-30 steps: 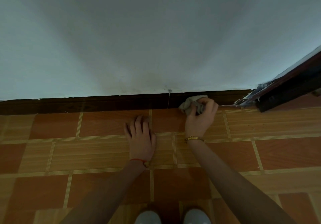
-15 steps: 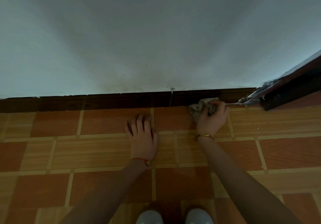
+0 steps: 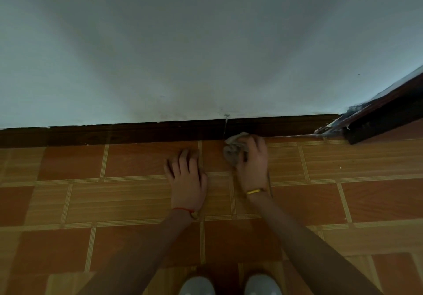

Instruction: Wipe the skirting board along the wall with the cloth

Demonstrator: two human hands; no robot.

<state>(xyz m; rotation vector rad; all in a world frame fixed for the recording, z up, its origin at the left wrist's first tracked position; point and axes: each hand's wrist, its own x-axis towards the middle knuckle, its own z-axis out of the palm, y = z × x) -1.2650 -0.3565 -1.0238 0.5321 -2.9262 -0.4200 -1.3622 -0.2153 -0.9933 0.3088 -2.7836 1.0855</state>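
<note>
A dark brown skirting board runs along the foot of the pale wall, with a joint near its middle. My right hand grips a crumpled grey cloth against the foot of the board, just right of that joint. My left hand rests flat on the floor tiles beside it, fingers spread toward the wall and holding nothing.
Orange and tan patterned tiles cover the floor. A dark door frame with flaking paint at its foot juts out at the right end of the board. My two white shoes show at the bottom edge.
My right hand swept the cloth to the right along the board, then came back left to the joint. My left hand stayed planted on the floor.
</note>
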